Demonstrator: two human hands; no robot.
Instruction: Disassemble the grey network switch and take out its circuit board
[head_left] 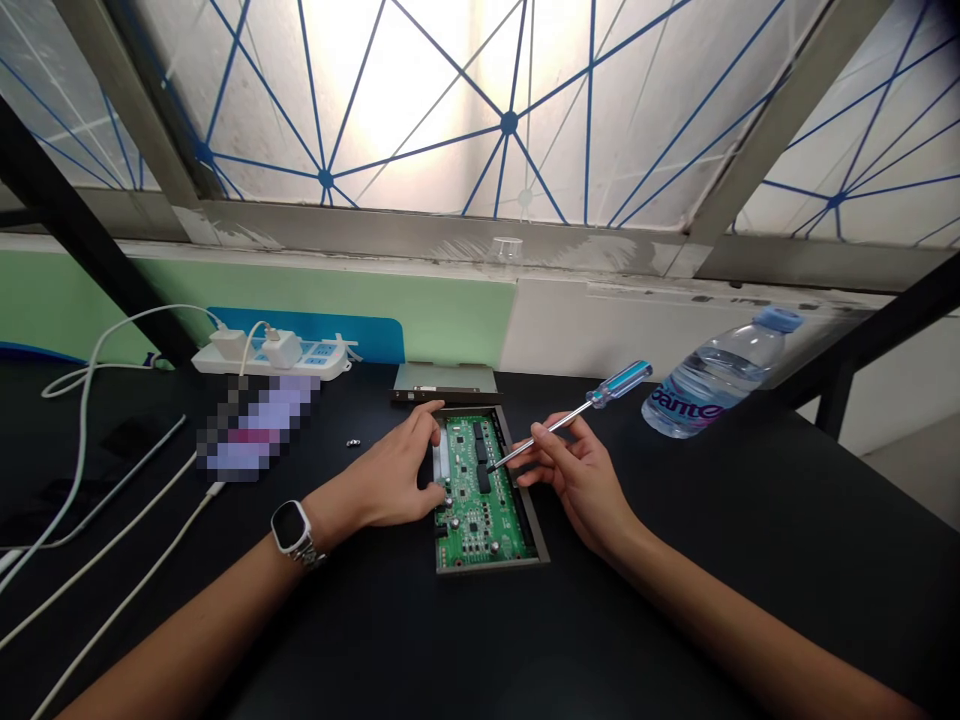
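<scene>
A green circuit board (469, 500) lies in a shallow grey metal case (534, 530) on the black table. My left hand (394, 465) grips the left side of the board and case, its fingers near the upper corner and its thumb lower down. In my right hand (574, 470), a screwdriver (559, 425) with a clear blue handle is pinched by its metal shaft. The handle points up to the right. The screwdriver's tip appears at a black block in the board's upper middle; whether it touches is unclear. Several small metal screws (353, 442) rest left of my left hand.
Behind the case stands a flat metal cover (446, 382). A water bottle (712, 380) leans in view at the right. Left are a power strip (330, 355) with two chargers, a blurred phone (262, 425) and white cables (142, 500). A window wall borders the table's back.
</scene>
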